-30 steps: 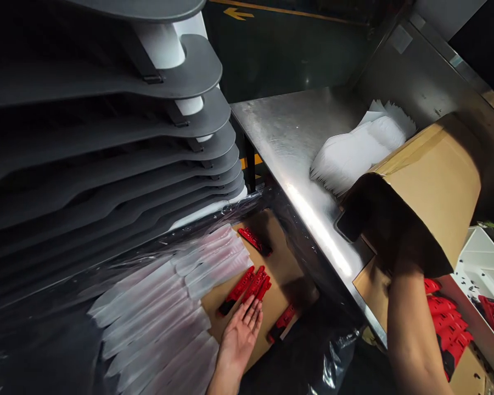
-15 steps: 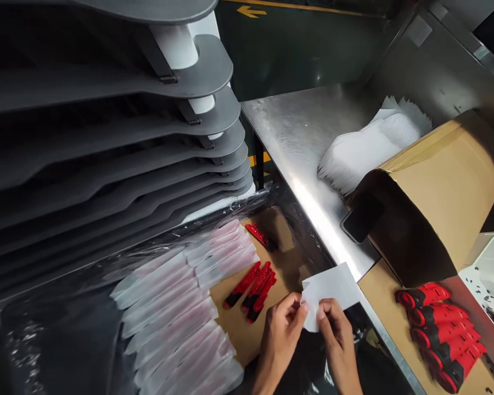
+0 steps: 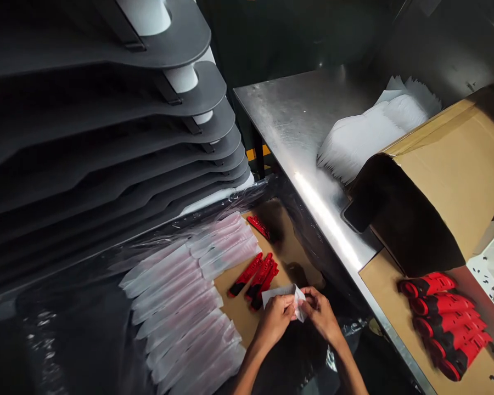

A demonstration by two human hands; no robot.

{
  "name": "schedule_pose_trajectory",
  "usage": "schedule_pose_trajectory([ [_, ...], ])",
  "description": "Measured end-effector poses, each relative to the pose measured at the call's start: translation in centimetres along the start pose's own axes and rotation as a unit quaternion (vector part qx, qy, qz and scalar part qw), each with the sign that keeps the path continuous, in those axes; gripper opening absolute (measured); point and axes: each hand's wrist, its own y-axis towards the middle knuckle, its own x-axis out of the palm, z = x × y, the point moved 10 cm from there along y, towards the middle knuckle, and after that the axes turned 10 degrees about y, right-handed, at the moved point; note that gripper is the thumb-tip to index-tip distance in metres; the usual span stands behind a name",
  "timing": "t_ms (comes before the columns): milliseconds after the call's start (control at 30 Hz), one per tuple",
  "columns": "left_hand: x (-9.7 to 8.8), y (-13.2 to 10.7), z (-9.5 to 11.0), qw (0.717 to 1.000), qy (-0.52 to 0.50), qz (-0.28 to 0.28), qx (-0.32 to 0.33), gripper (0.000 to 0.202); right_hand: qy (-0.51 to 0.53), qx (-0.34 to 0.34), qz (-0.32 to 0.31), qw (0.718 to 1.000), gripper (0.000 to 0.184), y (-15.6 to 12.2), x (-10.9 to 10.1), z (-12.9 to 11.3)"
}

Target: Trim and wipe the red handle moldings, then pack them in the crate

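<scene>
Left hand (image 3: 279, 314) and right hand (image 3: 319, 310) pinched a white sheet (image 3: 276, 291) from opposite sides, apparently for steadiness, right of pale wrappers (image 3: 177, 299).

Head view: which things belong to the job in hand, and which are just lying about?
Probably part of the job:
white piece, held by the left hand and right hand
red-and-black pieces nearby
pale sleeves in rows
stacked white sheets

Apparently just lying about:
cardboard box
grey stacked boards
white tray
</scene>
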Motion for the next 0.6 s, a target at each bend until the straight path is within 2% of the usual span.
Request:
schedule_pose_trajectory([
  [67, 0.0, 0.1, -1.0, 0.999, 0.019, 0.024, -0.019, 0.023, -0.076, 0.016, 0.051, 0.996, 0.027, 0.0, -1.5, 0.9],
  [133, -0.3, 0.2, -1.7, 0.996, 0.049, 0.066, -0.034, 0.031, -0.137, 0.030, 0.095, 0.986, 0.030, -0.4, -2.4, 1.3],
  [233, -0.1, 0.0, -1.9, 0.989, 0.095, 0.110, -0.040, 0.032, -0.185, 0.028, 0.104, 0.977, 0.037, -0.8, -1.8, 1.2],
  [367, 1.1, -0.5, -2.0, 0.984, 0.133, 0.115, -0.036, 0.029, -0.215, 0.020, 0.080, 0.973, 0.047, -0.6, -0.6, 1.2],
  [467, 1.8, -0.7, -2.2, 0.982, 0.148, 0.111, -0.031, 0.030, -0.236, 0.036, 0.096, 0.966, 0.044, -0.4, -1.2, 1.9],
  [600, 2.6, -0.8, -2.5, 0.981, 0.160, 0.103, -0.042, 0.033, -0.244, 0.055, 0.149, 0.957, 0.041, -0.5, -2.5, 2.4],
])
